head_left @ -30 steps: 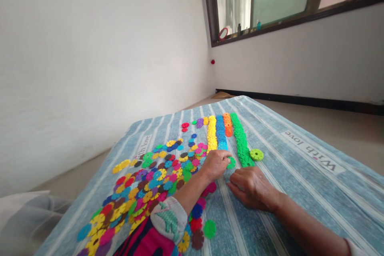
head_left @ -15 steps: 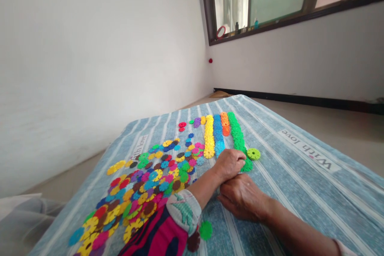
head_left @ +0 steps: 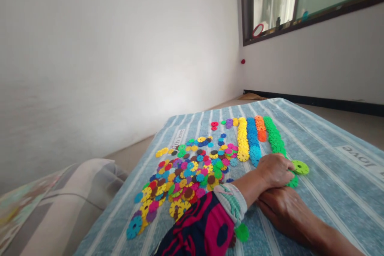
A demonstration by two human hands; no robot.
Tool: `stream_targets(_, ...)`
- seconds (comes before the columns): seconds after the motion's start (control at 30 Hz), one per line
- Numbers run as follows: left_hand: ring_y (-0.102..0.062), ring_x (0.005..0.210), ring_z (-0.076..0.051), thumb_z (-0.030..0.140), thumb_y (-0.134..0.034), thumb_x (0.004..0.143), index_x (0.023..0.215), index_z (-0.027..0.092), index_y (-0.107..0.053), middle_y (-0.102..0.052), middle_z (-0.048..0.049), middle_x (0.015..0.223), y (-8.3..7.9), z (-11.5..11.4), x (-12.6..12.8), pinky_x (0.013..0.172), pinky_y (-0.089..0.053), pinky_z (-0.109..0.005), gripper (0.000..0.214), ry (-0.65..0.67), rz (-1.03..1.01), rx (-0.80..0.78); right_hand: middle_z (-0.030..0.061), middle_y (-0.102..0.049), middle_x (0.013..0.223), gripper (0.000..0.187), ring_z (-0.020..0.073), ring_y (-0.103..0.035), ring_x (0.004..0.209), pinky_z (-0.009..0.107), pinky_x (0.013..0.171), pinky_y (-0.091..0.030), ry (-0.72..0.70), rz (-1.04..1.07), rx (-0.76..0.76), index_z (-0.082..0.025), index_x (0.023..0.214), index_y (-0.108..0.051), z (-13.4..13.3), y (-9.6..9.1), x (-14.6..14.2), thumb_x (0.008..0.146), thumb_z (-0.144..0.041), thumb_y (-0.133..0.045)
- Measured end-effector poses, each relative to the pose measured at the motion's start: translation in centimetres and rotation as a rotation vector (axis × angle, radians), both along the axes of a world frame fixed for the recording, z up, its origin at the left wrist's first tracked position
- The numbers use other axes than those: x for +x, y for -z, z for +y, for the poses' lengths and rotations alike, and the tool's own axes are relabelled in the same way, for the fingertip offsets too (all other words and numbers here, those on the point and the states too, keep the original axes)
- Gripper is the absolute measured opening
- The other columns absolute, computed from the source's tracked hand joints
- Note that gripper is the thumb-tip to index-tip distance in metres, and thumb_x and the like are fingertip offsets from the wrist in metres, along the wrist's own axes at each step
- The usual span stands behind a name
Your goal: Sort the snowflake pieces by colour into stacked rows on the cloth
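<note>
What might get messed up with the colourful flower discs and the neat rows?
1. The left hand sits right at the near end of the green row; a bump might push it crooked, toward the blue row.
2. The sleeve lies beside the mixed pile and might drag discs about.
3. The loose green disc by the sleeve might get swept off.

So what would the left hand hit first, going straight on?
Probably the near end of the green row, right at the left hand; the loose light-green disc lies just beyond. Depth unclear.
</note>
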State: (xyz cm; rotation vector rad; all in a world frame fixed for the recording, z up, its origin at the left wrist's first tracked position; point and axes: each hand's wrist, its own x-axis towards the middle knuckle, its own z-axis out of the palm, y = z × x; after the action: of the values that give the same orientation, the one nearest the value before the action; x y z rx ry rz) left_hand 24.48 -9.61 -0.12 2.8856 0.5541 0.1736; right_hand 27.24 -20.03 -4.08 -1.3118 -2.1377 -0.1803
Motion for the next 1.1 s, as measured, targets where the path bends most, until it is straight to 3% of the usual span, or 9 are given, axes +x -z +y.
stream_targets(0.13, -0.061, 0.078, -0.016, 0.027, -0.054, 0.081, 0.082, 0.02, -0.073, -0.067, -0.0029, 0.082, -0.1, 0.9, -2.1, 0.066, -0.046, -0.023, 0.02, -0.119, -0.096, -0.004, -0.0003, -0.057, 0.057, 0.031, 0.0135, -0.055, 0.049, 0.029, 0.05, -0.027, 0.041, -0.064, -0.057, -0.02, 0.064, -0.05, -0.1, 1.0, 0.2, 0.094, -0.021, -0.041)
stream_targets(0.23, -0.062, 0.077, -0.013, 0.023, -0.053, 0.082, 0.078, 0.02, -0.073, -0.068, -0.0014, 0.079, -0.8, 2.8, -5.2, 0.07, -0.045, -0.021, 0.021, -0.216, -0.11, -0.009, -0.0019, -0.055, 0.059, 0.03, 0.0132, -0.056, 0.051, 0.029, 0.052, -0.028, 0.055, -0.071, -0.084, -0.021, 0.065, -0.047, -0.2, 1.5, 0.2, 0.095, -0.027, -0.043)
stream_targets(0.4, -0.063, 0.087, -0.015, 0.021, -0.052, 0.081, 0.079, 0.021, -0.073, -0.071, -0.0026, 0.088, -2.5, 7.9, -13.0, 0.078, -0.045, -0.021, 0.022, -0.585, -0.026, 0.051, -0.0031, -0.054, 0.062, 0.03, 0.0129, -0.057, 0.054, 0.029, 0.054, -0.029, 0.073, -0.055, -0.135, -0.022, 0.068, -0.045, -0.1, 2.0, 0.3, 0.096, -0.031, -0.041)
stream_targets(0.53, -0.066, 0.087, -0.022, 0.019, -0.05, 0.078, 0.078, 0.018, -0.072, -0.072, -0.0092, 0.086, -3.9, 12.0, -20.2, 0.072, -0.046, -0.027, 0.022, -0.943, 0.058, 0.096, -0.0035, -0.054, 0.063, 0.03, 0.013, -0.058, 0.056, 0.028, 0.055, -0.03, 0.102, -0.041, -0.177, -0.023, 0.07, -0.046, 0.1, 2.4, 0.4, 0.097, -0.034, -0.041)
stream_targets(0.67, -0.067, 0.091, -0.028, 0.023, -0.056, 0.073, 0.08, 0.015, -0.071, -0.072, -0.0156, 0.09, -4.5, 14.0, -25.5, 0.07, -0.047, -0.03, 0.019, -1.175, 0.151, 0.086, -0.0038, -0.054, 0.064, 0.031, 0.0128, -0.058, 0.057, 0.028, 0.056, -0.031, 0.121, -0.024, -0.22, -0.023, 0.07, -0.047, 0.2, 2.5, 0.4, 0.097, -0.035, -0.039)
stream_targets(0.87, -0.067, 0.089, -0.029, 0.036, -0.062, 0.069, 0.075, 0.015, -0.07, -0.072, -0.0144, 0.088, -3.7, 14.2, -27.6, 0.065, -0.046, -0.028, 0.023, -1.203, 0.192, 0.01, -0.004, -0.055, 0.062, 0.032, 0.0127, -0.059, 0.056, 0.028, 0.054, -0.033, 0.128, -0.016, -0.219, -0.024, 0.07, -0.049, 0.1, 2.6, 0.5, 0.097, -0.038, -0.039)
stream_targets(1.1, -0.066, 0.078, -0.021, 0.028, -0.071, 0.059, 0.066, 0.017, -0.067, -0.071, -0.005, 0.073, -3.0, 15.1, -28.2, 0.058, -0.043, -0.022, 0.014, -1.24, 0.062, -0.061, -0.0039, -0.056, 0.062, 0.031, 0.0125, -0.059, 0.055, 0.027, 0.054, -0.034, 0.127, -0.014, -0.203, -0.024, 0.071, -0.051, 0.2, 2.9, 0.7, 0.097, -0.037, -0.039)
